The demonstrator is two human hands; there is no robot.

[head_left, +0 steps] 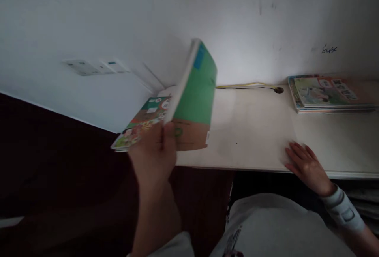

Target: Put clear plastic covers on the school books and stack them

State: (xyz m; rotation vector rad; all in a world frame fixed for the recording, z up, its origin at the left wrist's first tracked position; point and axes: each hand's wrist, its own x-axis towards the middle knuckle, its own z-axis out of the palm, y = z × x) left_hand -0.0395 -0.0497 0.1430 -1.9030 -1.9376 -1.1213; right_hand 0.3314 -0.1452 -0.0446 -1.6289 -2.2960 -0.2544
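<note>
My left hand (154, 150) grips the lower edge of a green-and-brown book (194, 99) and holds it tilted up above the left end of the white desk (254, 130). Under it lies another colourful book (142, 124), flat, jutting over the desk's left end. My right hand (306, 166) rests flat on the desk's front edge, fingers stretched out, holding nothing.
A stack of picture books (328, 93) lies at the back right of the desk. A yellow cable (245, 86) runs along the wall to a cable hole (278, 89). Wall sockets (94, 66) sit at the left. A dark surface (59, 162) fills the lower left.
</note>
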